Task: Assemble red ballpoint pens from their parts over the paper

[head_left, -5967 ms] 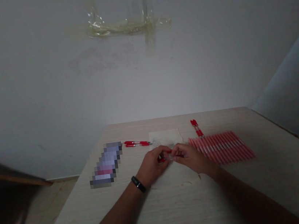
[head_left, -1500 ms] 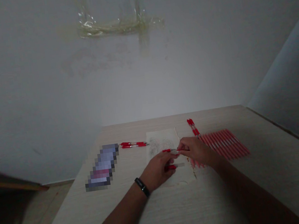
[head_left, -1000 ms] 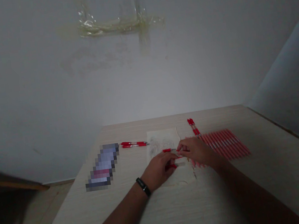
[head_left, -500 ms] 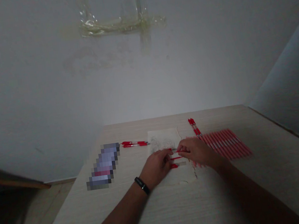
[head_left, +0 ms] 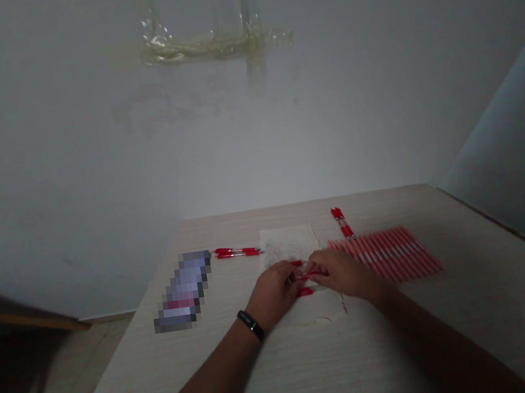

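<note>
The left hand (head_left: 272, 292) and right hand (head_left: 343, 273) meet at the fingertips, low centre of the table, both pinching a red pen (head_left: 310, 274) that lies crosswise between them; the grip looks closed on both sides, exact finger placement is too small to tell. Two more red pen parts sit right at the left hand's fingertips, a red-tipped piece (head_left: 305, 291) just below the held pen and a red-tipped piece (head_left: 295, 262) just above it. Under both hands is a sheet of pale paper (head_left: 288, 244) with grey scribbles, on a light wood-grain table (head_left: 360, 351). Past the right hand, a flat row of red-and-white striped pens (head_left: 386, 256) lies side by side, with a pair of red pens (head_left: 342, 222) beyond it. Past the left hand, two red pens (head_left: 237, 252) lie together, beside a pixelated object (head_left: 181, 292). A black wristband (head_left: 250, 325) is on the left wrist.
</note>
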Tool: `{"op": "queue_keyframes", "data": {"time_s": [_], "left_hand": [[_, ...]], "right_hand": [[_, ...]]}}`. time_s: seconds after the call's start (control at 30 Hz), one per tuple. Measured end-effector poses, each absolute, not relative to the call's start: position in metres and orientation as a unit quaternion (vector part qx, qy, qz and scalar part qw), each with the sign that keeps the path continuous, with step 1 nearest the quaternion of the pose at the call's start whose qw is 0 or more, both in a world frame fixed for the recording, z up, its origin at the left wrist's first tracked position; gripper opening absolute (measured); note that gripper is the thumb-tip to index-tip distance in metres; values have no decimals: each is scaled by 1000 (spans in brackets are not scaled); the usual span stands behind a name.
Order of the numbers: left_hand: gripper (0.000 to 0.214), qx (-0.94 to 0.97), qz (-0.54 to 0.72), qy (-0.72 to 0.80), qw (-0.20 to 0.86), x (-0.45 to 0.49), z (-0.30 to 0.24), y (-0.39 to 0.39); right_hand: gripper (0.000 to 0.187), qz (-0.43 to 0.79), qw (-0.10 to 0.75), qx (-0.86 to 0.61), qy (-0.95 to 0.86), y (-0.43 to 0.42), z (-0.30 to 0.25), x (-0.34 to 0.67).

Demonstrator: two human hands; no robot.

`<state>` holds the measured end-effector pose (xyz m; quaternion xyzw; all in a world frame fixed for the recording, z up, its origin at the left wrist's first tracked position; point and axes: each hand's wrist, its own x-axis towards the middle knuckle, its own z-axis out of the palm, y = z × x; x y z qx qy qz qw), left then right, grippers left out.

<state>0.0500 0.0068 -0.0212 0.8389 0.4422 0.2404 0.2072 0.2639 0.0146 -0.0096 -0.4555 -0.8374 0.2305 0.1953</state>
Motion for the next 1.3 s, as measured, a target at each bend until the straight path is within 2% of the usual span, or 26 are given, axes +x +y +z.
{"op": "queue_keyframes", "data": {"time_s": [0.4,0.6,0.77,1.2,1.3], "left_hand": [[8,838,242,448,196,49,-19,7],[9,837,221,466,184,45,-15,6],[10,834,199,478,189,41,-14,6],[11,840,190,470,192,39,-14,6],[10,838,187,473,196,40,-13,6]], "right_hand": [[3,258,218,-457,-823,13,-15,261],[1,210,175,-479,-834,15,-10,271],[3,223,143,-471,-841,17,-11,278],[3,232,131,-467,-843,17,-8,284],[9,244,128,-475,-836,17,-8,285]]}}
